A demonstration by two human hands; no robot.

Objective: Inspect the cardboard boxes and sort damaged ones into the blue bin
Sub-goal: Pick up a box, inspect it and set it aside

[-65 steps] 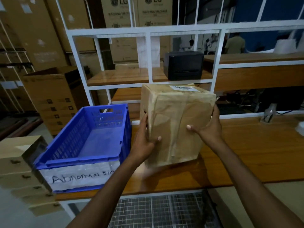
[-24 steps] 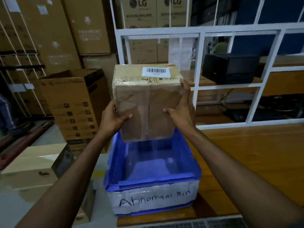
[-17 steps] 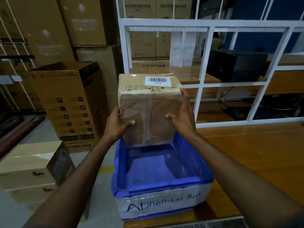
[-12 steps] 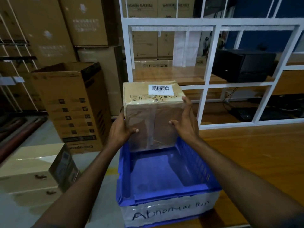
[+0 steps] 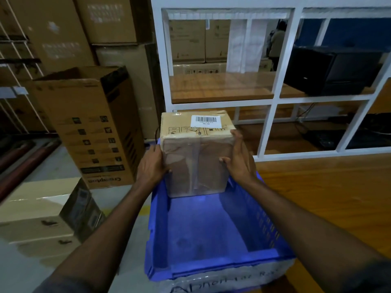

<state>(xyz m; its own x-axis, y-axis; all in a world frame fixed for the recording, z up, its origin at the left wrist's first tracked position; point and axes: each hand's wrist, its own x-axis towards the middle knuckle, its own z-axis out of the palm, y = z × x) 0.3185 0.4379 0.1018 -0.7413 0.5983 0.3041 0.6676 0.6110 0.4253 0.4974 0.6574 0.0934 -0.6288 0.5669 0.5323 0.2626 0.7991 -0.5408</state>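
A brown cardboard box (image 5: 195,157), wrapped in wrinkled clear tape and bearing a white barcode label on top, stands upright at the far end of the blue bin (image 5: 213,233). Its bottom is down inside the bin walls. My left hand (image 5: 151,166) grips its left side, thumb on the front face. My right hand (image 5: 238,160) holds its right side with the thumb curled onto the front. The bin carries a white handwritten label on its near wall and sits on the left end of the wooden table (image 5: 330,199).
A white metal frame (image 5: 273,115) with a wooden shelf rises behind the bin; a black device (image 5: 334,70) sits on that shelf. A tall open carton (image 5: 93,127) and low boxes (image 5: 44,212) stand on the floor at left. Stacked large cartons fill the background.
Both hands carried the box from the table leftward over the bin and lowered it from above the rim down into the bin's far end. My view tilted downward.
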